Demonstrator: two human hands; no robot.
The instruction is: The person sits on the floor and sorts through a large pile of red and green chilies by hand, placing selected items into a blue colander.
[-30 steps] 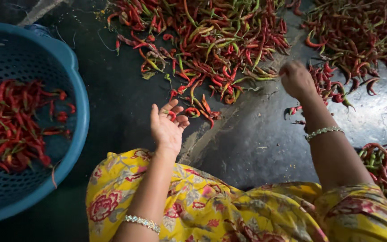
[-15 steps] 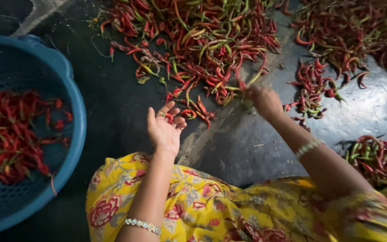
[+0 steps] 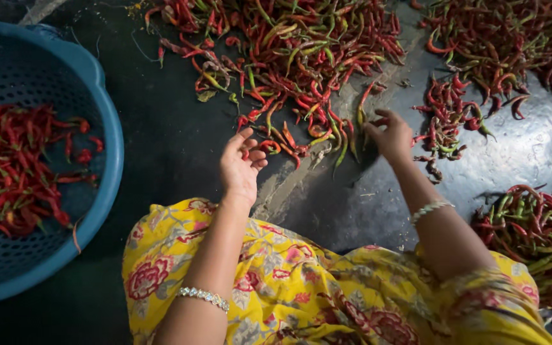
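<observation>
- We note the left hand (image 3: 240, 167) half open, palm turned up, fingers loosely curled; a few small red chilli peppers (image 3: 248, 153) rest against its fingertips. We cannot tell whether they are pinched or merely cupped.
- The right hand (image 3: 391, 135) is blurred. Its fingers are bent together at the near edge of the large heap of red and green chilli peppers (image 3: 301, 57), and a long chilli (image 3: 363, 102) rises from the fingertips. We cannot tell how firm the hold is.
- The large heap lies on the dark wet floor (image 3: 174, 147), just beyond both hands; its loose near edge reaches between them.
- A smaller cluster of red chillies (image 3: 448, 115) lies just right of the right hand; another pile (image 3: 531, 223) sits beside the right forearm, and a further spread (image 3: 512, 38) covers the upper right corner.
- A round blue perforated plastic basket (image 3: 107, 160) stands well to the left of the left hand, with sorted red chillies (image 3: 14, 166) inside.
- Both wrists carry beaded bracelets (image 3: 204, 297); a yellow floral garment (image 3: 301, 287) covers the lap below the hands.
</observation>
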